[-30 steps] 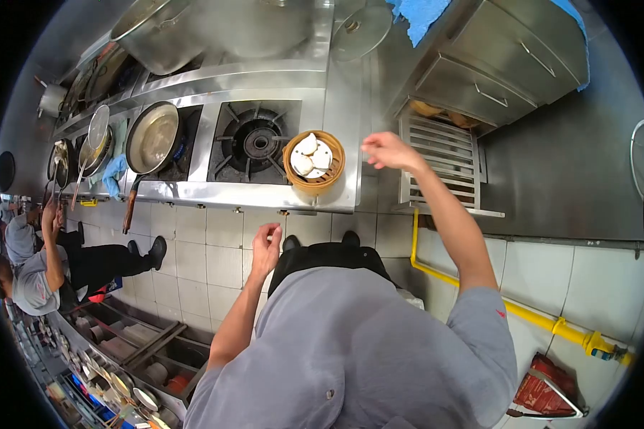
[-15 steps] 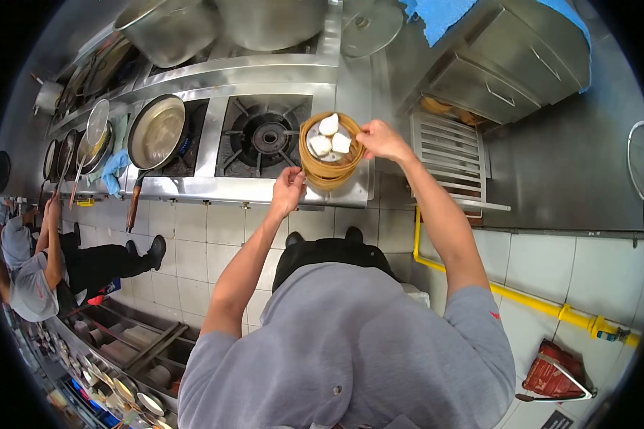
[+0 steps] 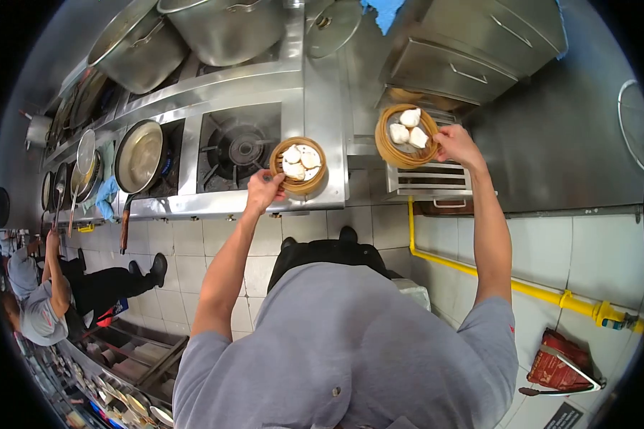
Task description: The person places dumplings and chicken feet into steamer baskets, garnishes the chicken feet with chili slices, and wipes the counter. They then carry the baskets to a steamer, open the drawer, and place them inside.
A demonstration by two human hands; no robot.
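Observation:
My right hand (image 3: 456,145) pinches the rim of a round bamboo steamer basket (image 3: 388,151), held up over the slatted metal rack on the right. Three white buns (image 3: 399,134) sit inside it on a pale liner. A second bamboo steamer basket (image 3: 304,187) stands on the steel counter just right of the burner, with several white buns (image 3: 293,170) in it. At its left side, my left hand (image 3: 266,189) has its fingers closed on the rim. The undersides of both baskets are hidden.
A gas burner (image 3: 245,149) lies left of the counter basket. A frying pan (image 3: 139,154) sits further left, its handle over the edge. Large pots (image 3: 222,36) stand behind. The slatted rack (image 3: 436,175) and steel drawers (image 3: 472,71) are right. Another person (image 3: 46,311) works at far left.
The upper basket has come off the lower one and moved right in my right hand, uncovering the buns in the lower basket. My left hand stays by the lower basket. The view has shifted slightly.

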